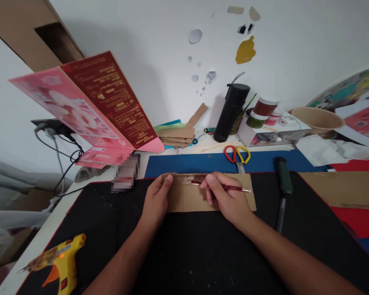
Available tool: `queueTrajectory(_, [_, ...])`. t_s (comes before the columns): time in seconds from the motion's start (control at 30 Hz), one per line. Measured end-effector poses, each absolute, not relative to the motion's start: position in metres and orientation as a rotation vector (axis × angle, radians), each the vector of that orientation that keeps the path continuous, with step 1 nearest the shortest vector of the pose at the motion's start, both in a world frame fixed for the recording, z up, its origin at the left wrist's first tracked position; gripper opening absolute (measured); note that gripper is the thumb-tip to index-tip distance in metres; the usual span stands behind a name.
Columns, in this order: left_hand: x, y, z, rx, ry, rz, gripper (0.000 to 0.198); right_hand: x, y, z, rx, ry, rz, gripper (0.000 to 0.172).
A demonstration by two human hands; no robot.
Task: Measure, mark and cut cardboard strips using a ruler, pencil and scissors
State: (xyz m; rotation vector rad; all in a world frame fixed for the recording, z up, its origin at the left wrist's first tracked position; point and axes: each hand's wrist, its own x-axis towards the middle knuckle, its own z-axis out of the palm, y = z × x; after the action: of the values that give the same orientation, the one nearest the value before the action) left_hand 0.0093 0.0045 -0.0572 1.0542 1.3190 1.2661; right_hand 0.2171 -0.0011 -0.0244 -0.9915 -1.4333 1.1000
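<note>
A rectangular piece of brown cardboard (197, 201) lies flat on the black mat, with both hands over it. My left hand (156, 196) is closed on the cardboard's left end, thumb on top and fingers mostly hidden. Along the far edge runs a shiny, narrow strip (181, 179) that looks like a metal ruler, its left end under my left thumb. In my right hand (223, 194) is a slim red-and-black craft knife (233, 187), held like a pen. Its silvery tip points left at the strip; whether it touches the cardboard I cannot tell.
Red-and-yellow-handled scissors (237, 155) lie behind the cardboard. To the right is a dark green-handled tool (283, 176); at front left, a yellow hot glue gun (61, 262). A black bottle (233, 112), paint jars (264, 108) and a pink-and-red folded box (101, 102) stand along the wall.
</note>
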Motion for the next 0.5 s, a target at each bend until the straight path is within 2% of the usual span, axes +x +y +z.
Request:
queueTrajectory(0.2, [0.0094, 0.0044, -0.0584, 1.047, 1.313, 1.277, 0.052, 0.2162, -0.0017, -0.0253, -0.989, -1.447, 1.117, 0.042])
queueTrajectory(0.5, [0.0069, 0.0047, -0.0602, 1.014, 1.324, 1.278, 0.056, 0.2211, -0.0009, -0.0234, -1.040, -1.349, 1.133, 0.049])
